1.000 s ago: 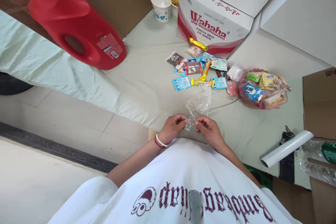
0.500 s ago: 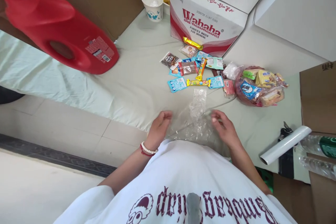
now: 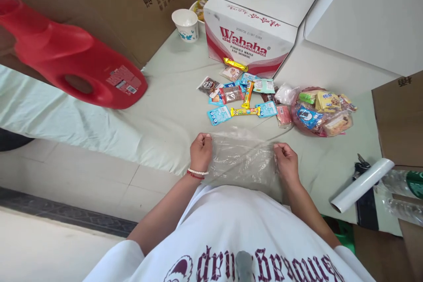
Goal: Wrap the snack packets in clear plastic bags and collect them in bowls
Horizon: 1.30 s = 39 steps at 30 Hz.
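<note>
A clear plastic bag is stretched flat between my two hands, close to my shirt front. My left hand, with a white and a red bracelet at the wrist, pinches its left edge. On the opposite edge my right hand is closed in a pinch as well. Just beyond the bag lies a loose pile of small wrapped snacks: a yellow snack bar, blue packets beside it, a brown packet and a pink packet.
Behind the snacks stands a Wahaha water carton. A bowl of wrapped snacks is at the right, near a white roll and plastic bottles. A big red jug occupies the left; a paper cup stands at the back.
My fingers, which were apart and blurred, have closed on the bag's two side edges. The bag, crumpled before, is now spread flat. The view has shifted slightly.
</note>
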{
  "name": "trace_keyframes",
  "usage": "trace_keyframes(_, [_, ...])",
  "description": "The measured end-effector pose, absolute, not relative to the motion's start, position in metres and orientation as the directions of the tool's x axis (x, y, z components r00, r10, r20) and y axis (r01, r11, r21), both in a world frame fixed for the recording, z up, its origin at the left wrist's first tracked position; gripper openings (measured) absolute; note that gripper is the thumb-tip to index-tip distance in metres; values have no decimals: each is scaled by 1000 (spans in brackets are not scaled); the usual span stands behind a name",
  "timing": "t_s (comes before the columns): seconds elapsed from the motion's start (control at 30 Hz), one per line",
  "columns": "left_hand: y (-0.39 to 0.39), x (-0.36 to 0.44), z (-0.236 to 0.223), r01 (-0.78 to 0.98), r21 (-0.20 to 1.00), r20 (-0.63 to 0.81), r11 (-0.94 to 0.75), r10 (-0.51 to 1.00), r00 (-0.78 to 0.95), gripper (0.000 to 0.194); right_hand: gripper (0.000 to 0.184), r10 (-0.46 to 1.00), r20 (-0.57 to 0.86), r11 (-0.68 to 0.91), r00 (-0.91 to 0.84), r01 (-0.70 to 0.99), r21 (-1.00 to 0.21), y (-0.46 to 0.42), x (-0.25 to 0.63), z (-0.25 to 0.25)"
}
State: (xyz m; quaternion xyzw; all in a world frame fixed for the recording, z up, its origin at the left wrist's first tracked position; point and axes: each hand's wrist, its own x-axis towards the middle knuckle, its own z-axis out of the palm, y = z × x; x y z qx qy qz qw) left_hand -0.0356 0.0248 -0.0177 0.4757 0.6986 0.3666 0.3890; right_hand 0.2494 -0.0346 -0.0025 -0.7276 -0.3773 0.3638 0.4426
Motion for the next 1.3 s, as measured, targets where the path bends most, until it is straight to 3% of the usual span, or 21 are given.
trace_keyframes(0.07, [19, -41, -20, 476, 843, -106, 250, 945, -309, 25, 38, 839, -264, -415, 476, 243, -877, -46, 258, -7])
trace_keyframes(0.13, [9, -41, -19, 625, 770, 120, 128, 933, -339, 23, 39, 832, -275, -454, 481, 306, -837, -54, 258, -9])
trace_keyframes(0.17, [3, -39, -17, 700, 714, 248, 18, 928, -277, 21, 39, 838, -262, -452, 479, 341, -824, -55, 257, -10])
trace_keyframes(0.23, [-5, -32, -15, 752, 587, 382, -300, 922, 69, 14, 39, 860, -237, -432, 452, 396, -810, -55, 253, -9])
trace_keyframes(0.3, [-6, -23, -14, 643, 522, 297, -560, 826, 479, 16, 39, 881, -230, -413, 413, 436, -800, -53, 253, -7])
trace_keyframes(0.33, [-3, -19, -15, 600, 515, 218, -612, 770, 599, 20, 39, 889, -235, -412, 392, 465, -783, -51, 255, -6])
trace_keyframes(0.4, [7, -12, -18, 642, 494, 104, -586, 773, 626, 26, 37, 907, -256, -413, 335, 582, -700, -49, 262, -1])
trace_keyframes(0.53, [21, -6, -26, 768, 412, 138, -490, 867, 479, 43, 34, 977, -127, -209, 169, 862, -462, -42, 269, 19])
trace_keyframes(0.63, [20, -3, -28, 743, 372, 141, -556, 825, 547, 51, 64, 998, 27, 67, -61, 886, -459, -24, 251, 29])
trace_keyframes(0.7, [19, -1, -27, 734, 364, 121, -573, 811, 573, 52, 59, 987, 21, 149, -160, 847, -511, -8, 235, 23])
trace_keyframes(0.8, [19, -5, -26, 789, 362, 77, -496, 859, 506, 54, 34, 999, -50, -38, 5, 735, -677, 14, 227, 1])
trace_keyframes(0.87, [21, -12, -24, 837, 362, 45, -410, 905, 424, 57, 40, 970, -102, -217, 222, 588, -780, 22, 238, -10])
trace_keyframes(0.93, [23, -22, -22, 859, 363, 23, -362, 925, 380, 58, 46, 921, -87, -292, 380, 522, -801, 26, 258, -12])
trace_keyframes(1.0, [23, -31, -17, 858, 366, 17, -361, 924, 382, 57, 48, 904, 21, -284, 427, 637, -717, 33, 276, -5])
trace_keyframes(1.07, [22, -38, -13, 853, 364, 23, -374, 919, 393, 56, 50, 921, 100, -272, 376, 806, -526, 44, 285, 3])
trace_keyframes(1.17, [22, -47, -11, 864, 343, 27, -368, 923, 383, 53, 62, 952, 22, -293, 307, 926, -239, 66, 281, 6])
trace_keyframes(1.3, [20, -58, -20, 885, 299, 17, -356, 929, 368, 54, 53, 947, -67, -319, 314, 942, -102, 62, 270, 1])
